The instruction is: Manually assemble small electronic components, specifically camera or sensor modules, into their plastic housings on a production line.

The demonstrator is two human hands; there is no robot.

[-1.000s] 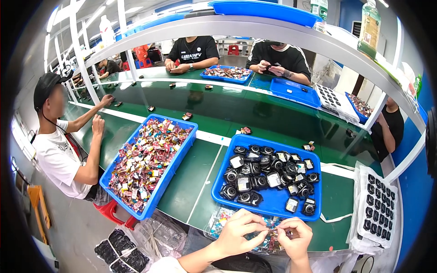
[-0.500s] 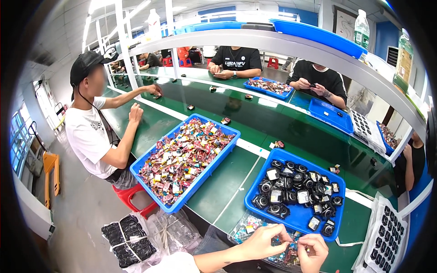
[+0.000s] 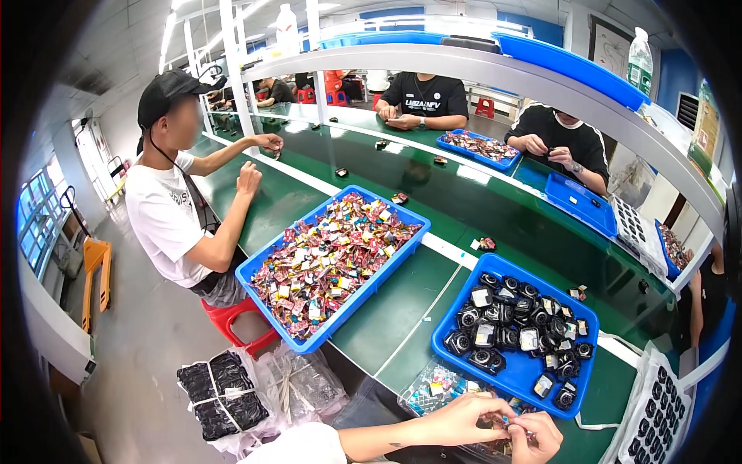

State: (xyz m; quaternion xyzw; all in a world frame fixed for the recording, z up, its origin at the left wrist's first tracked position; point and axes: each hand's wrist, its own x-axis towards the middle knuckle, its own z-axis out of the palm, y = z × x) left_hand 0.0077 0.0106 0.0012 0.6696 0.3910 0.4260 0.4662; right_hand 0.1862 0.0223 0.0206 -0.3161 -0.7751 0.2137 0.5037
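Observation:
My left hand (image 3: 466, 417) and my right hand (image 3: 537, 438) meet at the lower edge of the view, fingertips pinched together around something small. The fingers cover most of it, so its kind cannot be made out. Beneath them lies a clear plastic tray (image 3: 417, 393) of small coloured parts, partly hidden by my hands. Just beyond is a blue tray (image 3: 556, 410) holding many black camera-like housings (image 3: 506, 336), some with white label faces. To its left a larger blue tray (image 3: 297, 344) is heaped with small red, yellow and white electronic parts (image 3: 332, 263).
A green conveyor belt (image 3: 371, 174) crosses beyond the trays, carrying scattered small units. A person in a white shirt (image 3: 158, 216) works at left; others sit opposite. White trays of black parts (image 3: 657, 417) stand at right. Wrapped black bundles (image 3: 224, 390) lie lower left; a shelf (image 3: 464, 66) spans above.
My hands have come closer together, with the fingertips now overlapping around the small piece. The whole scene has shifted slightly right in the view. The person at left has lowered the outstretched hand a little.

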